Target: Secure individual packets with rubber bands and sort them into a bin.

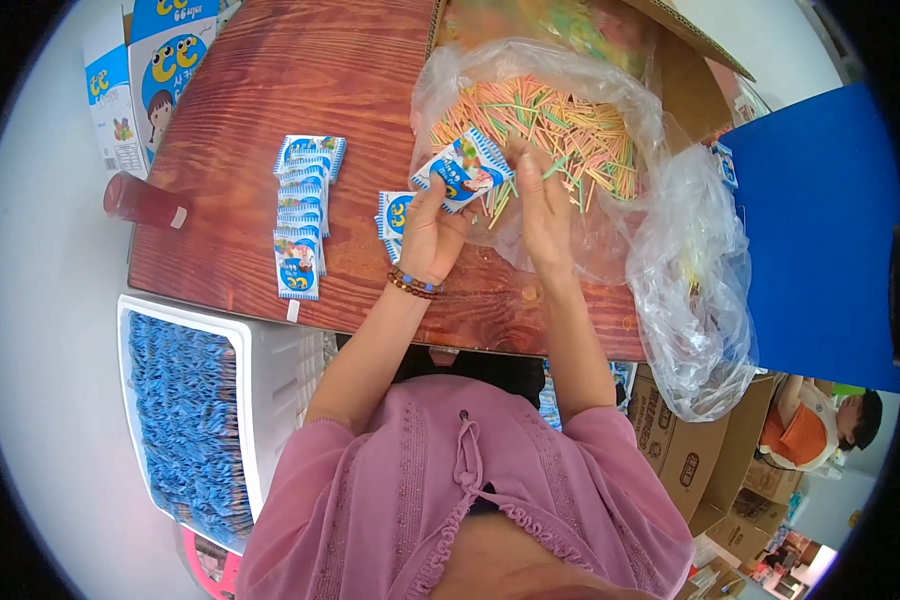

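My left hand (433, 235), with a beaded bracelet at the wrist, grips a small blue and white packet (467, 172) by its lower left side. Close by the packet's right end is my right hand (547, 215), its thumb and fingers drawn together; what they hold, if anything, I cannot make out. Behind both hands, a clear plastic bag (445, 70) lies spread with many thin pink, yellow and green sticks (545, 115) in it. A few more packets (394, 215) lie on the table beside my left hand.
An overlapping row of packets (300, 215) lies on the reddish wooden table (230, 100). A reddish jar (142, 200) is at the left edge, above a white foam box (270, 370) of blue packets. A blue panel (820, 230) stands right. Another person (810, 425) is at lower right.
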{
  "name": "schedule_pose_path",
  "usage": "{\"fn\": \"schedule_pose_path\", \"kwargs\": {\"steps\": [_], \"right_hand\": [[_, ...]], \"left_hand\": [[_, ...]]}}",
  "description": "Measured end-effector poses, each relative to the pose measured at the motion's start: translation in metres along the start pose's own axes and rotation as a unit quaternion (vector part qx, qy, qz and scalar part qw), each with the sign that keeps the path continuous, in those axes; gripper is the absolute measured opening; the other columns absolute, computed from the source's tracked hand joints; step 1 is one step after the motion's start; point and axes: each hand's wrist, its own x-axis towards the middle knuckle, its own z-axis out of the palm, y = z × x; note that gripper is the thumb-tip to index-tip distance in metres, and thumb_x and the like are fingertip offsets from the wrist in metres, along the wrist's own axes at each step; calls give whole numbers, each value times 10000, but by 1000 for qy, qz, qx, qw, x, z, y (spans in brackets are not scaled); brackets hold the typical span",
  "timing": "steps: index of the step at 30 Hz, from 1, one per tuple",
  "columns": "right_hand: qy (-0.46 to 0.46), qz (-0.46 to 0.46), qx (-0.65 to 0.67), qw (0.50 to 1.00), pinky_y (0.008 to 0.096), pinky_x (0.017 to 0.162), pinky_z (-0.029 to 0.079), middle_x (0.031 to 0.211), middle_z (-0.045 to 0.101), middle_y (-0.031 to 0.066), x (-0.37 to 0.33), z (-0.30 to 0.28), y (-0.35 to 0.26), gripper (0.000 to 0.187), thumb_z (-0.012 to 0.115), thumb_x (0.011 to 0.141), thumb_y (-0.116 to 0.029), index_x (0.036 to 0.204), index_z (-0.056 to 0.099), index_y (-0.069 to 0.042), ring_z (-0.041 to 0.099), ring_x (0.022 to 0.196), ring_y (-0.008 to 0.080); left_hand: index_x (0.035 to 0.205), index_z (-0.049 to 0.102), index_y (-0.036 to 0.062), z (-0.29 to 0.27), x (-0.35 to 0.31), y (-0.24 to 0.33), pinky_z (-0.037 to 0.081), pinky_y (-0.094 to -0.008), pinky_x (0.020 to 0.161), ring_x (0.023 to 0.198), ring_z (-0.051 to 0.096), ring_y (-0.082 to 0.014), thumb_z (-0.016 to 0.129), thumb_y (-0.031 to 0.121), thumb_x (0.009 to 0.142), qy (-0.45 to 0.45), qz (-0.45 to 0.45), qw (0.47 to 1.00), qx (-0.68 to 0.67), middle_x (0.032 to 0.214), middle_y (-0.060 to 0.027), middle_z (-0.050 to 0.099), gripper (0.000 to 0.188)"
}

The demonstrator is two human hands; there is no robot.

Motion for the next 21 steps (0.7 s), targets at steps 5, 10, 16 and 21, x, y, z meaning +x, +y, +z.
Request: {"fn": "schedule_pose_path", "kwargs": {"steps": [5,10,16,21], "right_hand": [[-37,78,1,996,245,741,421,870,612,-3,8,-5,13,248,529,969,-244,1011,632,-22,510,815,70],[-176,70,10,982,202,632,399,749,591,-46,12,-12,8,230,528,970,-236,929,635,-36,487,686,31],[-199,78,-37,976,204,584,403,706,577,-20,-2,12,4,240,529,967,-231,989,618,-9,493,630,50],[-238,62,-21,969,229,567,409,643,544,0,2,35,-1,241,528,961,-214,969,619,9,488,598,62]], "left_hand": [[1225,539,42,22,-13,9,503,-369,882,1059,610,-194,613,167,913,-43,-9,999,4,1163,-78,628,344],[1167,583,-7,17,-24,28,540,-263,753,916,656,-144,625,35,875,0,-10,984,177,1065,-91,661,297],[1006,669,-9,14,-42,38,540,-257,712,804,658,-103,646,36,865,70,84,960,259,914,-48,691,150],[978,674,-8,19,-60,56,523,-234,701,785,652,-94,653,26,856,92,83,973,196,903,-55,695,129]]}}
